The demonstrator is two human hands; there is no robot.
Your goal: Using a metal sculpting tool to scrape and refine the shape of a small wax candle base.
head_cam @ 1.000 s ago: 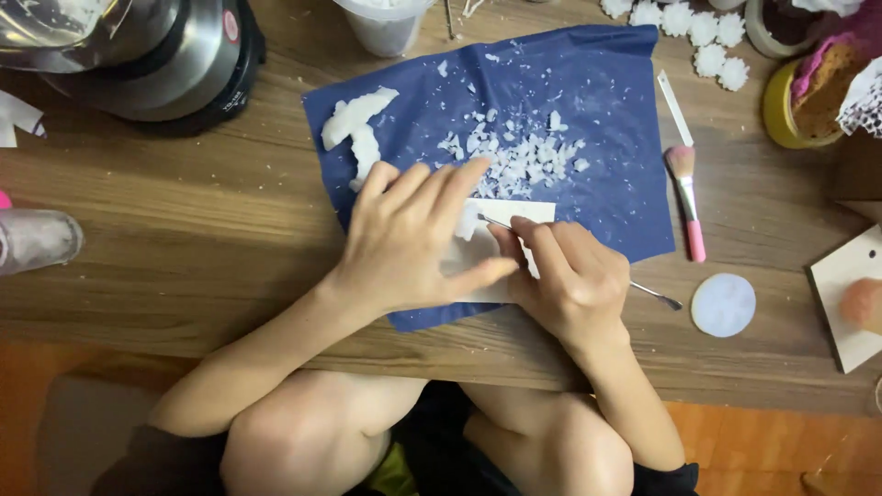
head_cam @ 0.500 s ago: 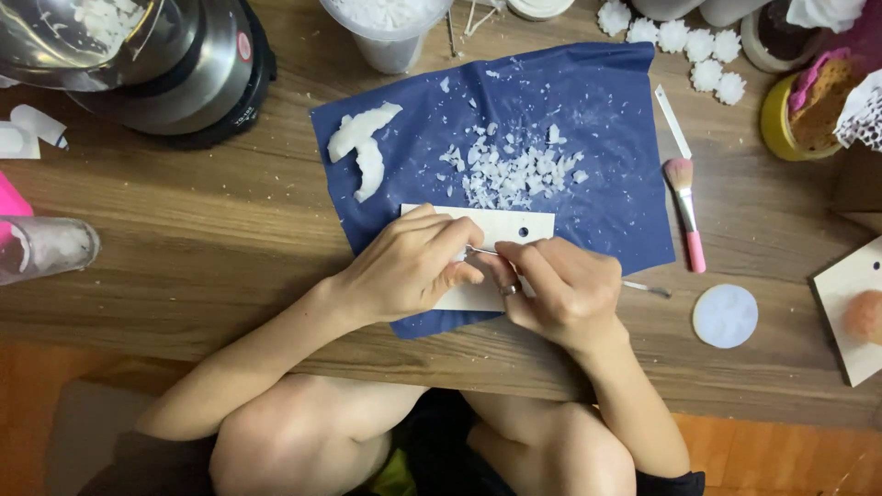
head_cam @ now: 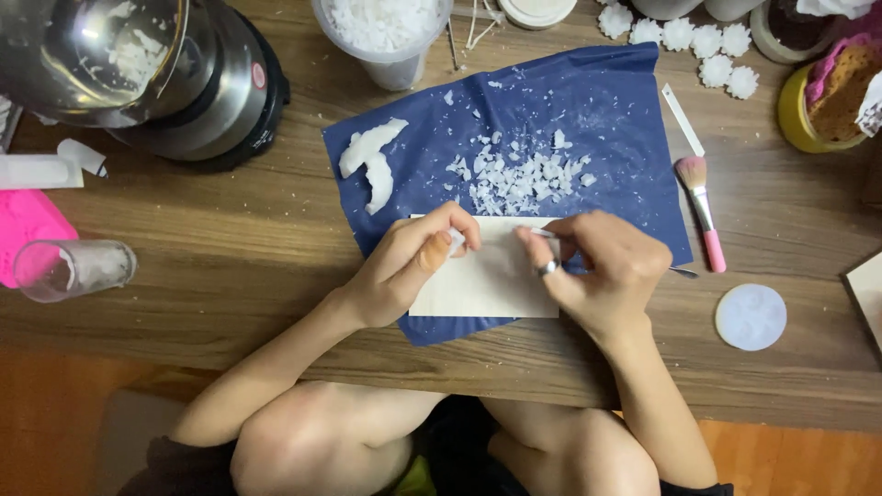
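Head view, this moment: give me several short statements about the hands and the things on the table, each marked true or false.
1. Both hands rest on a white card lying on a dark blue sheet. True.
2. The left hand holds the pink-handled brush. False: the brush lies untouched on the wooden table, to the right of the sheet.
3. A pile of white flakes sits on the blue sheet above the card. True.
4. The right hand wears a ring on one finger. True.
5. The clear cup at the left stands upright. False: it lies on its side.
6. The round white disc lies on the blue sheet. False: it lies on bare wood, to the right.
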